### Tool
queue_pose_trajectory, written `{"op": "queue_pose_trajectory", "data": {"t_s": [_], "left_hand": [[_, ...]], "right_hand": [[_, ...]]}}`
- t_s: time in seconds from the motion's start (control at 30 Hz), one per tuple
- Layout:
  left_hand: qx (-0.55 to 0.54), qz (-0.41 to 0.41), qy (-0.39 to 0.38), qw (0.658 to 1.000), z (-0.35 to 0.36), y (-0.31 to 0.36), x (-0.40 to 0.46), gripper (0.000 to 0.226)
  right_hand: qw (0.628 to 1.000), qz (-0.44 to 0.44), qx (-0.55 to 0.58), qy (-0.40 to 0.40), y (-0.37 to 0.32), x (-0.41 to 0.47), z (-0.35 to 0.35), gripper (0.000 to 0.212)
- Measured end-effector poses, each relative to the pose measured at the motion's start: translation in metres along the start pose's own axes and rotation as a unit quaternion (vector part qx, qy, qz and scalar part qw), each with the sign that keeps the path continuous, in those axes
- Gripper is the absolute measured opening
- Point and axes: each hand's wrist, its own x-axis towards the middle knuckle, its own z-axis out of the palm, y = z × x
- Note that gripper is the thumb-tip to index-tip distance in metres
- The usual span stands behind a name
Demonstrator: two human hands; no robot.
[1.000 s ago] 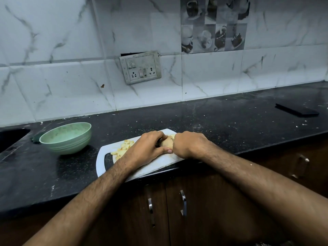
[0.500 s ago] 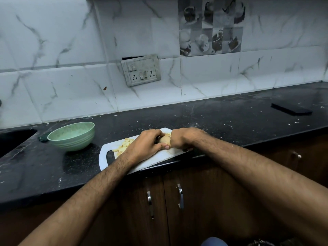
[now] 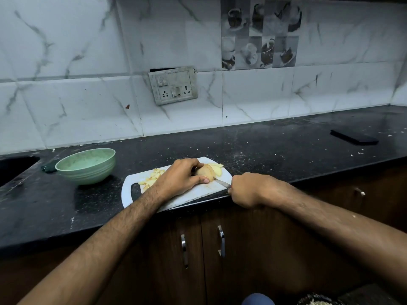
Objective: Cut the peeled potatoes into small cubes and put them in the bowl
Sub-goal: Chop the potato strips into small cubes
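Note:
A white cutting board (image 3: 193, 194) lies at the front edge of the black counter. On it my left hand (image 3: 180, 177) presses down on a peeled potato (image 3: 206, 171). Thin slices (image 3: 217, 167) lie just behind the potato. My right hand (image 3: 248, 189) grips a knife (image 3: 222, 183) by the handle, its blade pointing at the potato's near side. A heap of small potato cubes (image 3: 153, 178) sits on the board's left part. The green bowl (image 3: 87, 165) stands on the counter to the left of the board.
A sink opening (image 3: 15, 168) lies at the far left, with a dark green scrubber (image 3: 49, 168) beside the bowl. A black phone (image 3: 354, 138) rests on the counter at the far right. Cabinet doors with metal handles (image 3: 221, 241) are below the counter edge.
My right hand has drawn back toward the counter's front edge, so the knife blade now shows. The left hand stays on the potato. The view has shifted slightly.

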Motion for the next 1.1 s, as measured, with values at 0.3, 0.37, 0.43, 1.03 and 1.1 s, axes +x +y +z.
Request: {"op": "queue_pose_trajectory", "data": {"t_s": [0.3, 0.37, 0.43, 1.03, 1.1], "left_hand": [[0.025, 0.007, -0.005, 1.000, -0.001, -0.003, -0.003, 0.062], [0.033, 0.017, -0.003, 0.999, 0.000, -0.004, -0.006, 0.063], [0.031, 0.029, -0.002, 0.999, 0.001, -0.006, -0.009, 0.062], [-0.056, 0.017, 0.030, 0.998, 0.004, -0.009, -0.006, 0.040], [-0.054, 0.018, 0.030, 0.998, 0.004, -0.010, -0.005, 0.041]], "right_hand": [[0.999, 0.008, -0.032, 0.003, 0.010, -0.011, -0.016, 0.020], [1.000, 0.015, -0.014, 0.020, 0.015, -0.006, -0.018, 0.020], [0.999, 0.016, 0.020, 0.028, 0.019, -0.002, -0.019, 0.027], [0.994, 0.027, 0.050, 0.091, -0.023, 0.016, -0.018, 0.033], [0.994, 0.024, 0.043, 0.093, -0.024, 0.016, -0.017, 0.034]]}}
